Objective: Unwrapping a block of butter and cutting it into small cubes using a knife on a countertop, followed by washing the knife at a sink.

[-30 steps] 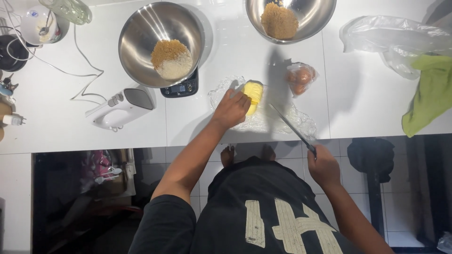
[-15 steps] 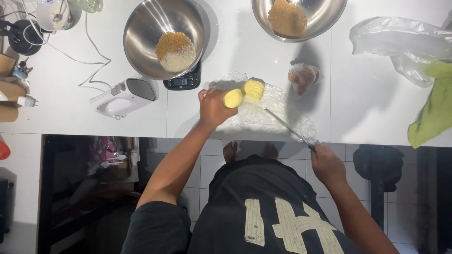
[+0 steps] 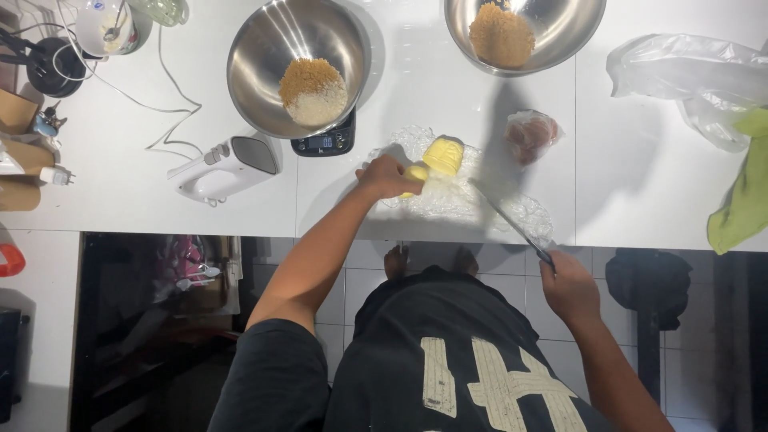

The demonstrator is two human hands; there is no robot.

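In the left hand's grip (image 3: 387, 178), a yellow butter piece (image 3: 415, 174).

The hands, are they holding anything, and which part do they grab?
The left hand grips a small yellow butter piece around its end. The right hand holds a knife by its handle, blade pointing at the plastic wrap.

Beside our left fingers (image 3: 376, 172) we saw soft, waxy yellow butter (image 3: 442, 154) on crinkled, glossy clear plastic wrap (image 3: 472, 200). Beyond them stood a polished steel bowl (image 3: 264, 72). The desk (image 3: 656, 200) was smooth white; our knife (image 3: 512, 224) had a matt metal blade.
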